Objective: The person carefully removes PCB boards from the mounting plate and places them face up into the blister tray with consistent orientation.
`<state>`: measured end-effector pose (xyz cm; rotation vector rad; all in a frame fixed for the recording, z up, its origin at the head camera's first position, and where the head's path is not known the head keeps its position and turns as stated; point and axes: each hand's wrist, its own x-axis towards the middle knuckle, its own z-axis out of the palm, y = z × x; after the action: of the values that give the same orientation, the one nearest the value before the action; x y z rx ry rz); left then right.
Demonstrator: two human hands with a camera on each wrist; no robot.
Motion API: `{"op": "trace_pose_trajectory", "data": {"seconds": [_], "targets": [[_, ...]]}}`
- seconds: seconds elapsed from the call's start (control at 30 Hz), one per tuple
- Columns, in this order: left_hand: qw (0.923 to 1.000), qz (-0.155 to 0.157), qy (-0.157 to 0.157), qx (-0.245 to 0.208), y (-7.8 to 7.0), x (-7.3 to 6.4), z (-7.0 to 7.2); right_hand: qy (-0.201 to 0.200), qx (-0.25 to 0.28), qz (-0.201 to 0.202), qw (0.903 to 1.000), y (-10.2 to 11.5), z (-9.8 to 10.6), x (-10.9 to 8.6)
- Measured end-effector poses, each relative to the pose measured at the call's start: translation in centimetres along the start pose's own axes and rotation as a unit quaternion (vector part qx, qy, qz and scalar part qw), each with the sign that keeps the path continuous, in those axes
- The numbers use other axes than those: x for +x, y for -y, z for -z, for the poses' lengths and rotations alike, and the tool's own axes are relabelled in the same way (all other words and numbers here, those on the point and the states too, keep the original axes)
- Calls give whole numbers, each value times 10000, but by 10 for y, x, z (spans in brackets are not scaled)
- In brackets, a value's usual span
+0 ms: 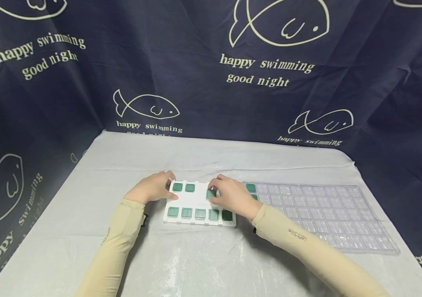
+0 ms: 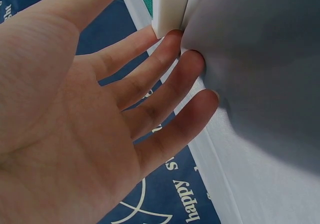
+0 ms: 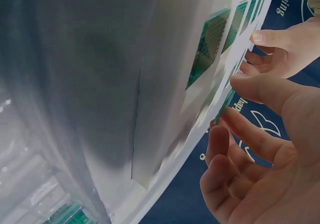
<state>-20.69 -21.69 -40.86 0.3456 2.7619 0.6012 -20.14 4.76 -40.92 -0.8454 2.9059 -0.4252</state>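
Note:
A white tray (image 1: 192,201) lies on the table with small green circuit boards set in two rows. My left hand (image 1: 153,187) holds its left end, thumb over the top face and fingertips at the far corner; in the left wrist view the fingers (image 2: 165,79) reach the white side wall. Over the back row, my right hand (image 1: 233,196) pinches one green circuit board (image 3: 225,106) between thumb and fingertips, tilted close above the tray. Several boards sit in the front row (image 1: 200,213), and two (image 1: 183,187) at the back left.
To the right lies a clear plastic compartment tray (image 1: 318,202), with green boards (image 1: 251,188) in its leftmost compartments; my right forearm crosses its near side. A pale cloth covers the table (image 1: 181,260). Dark blue printed fabric (image 1: 203,82) hangs behind and at both sides.

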Motion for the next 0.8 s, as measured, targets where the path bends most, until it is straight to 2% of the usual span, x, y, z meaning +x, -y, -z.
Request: {"op": "trace_pose_trajectory", "data": {"seconds": [0.43,0.8], "targets": [[10000,-58,28,-49,1,0,0,-49,-78,31,10000,-4,4,-8],[10000,7,57,-47,-3,-2,2,-50,-33,-38,10000,-10,7,-18]]}}
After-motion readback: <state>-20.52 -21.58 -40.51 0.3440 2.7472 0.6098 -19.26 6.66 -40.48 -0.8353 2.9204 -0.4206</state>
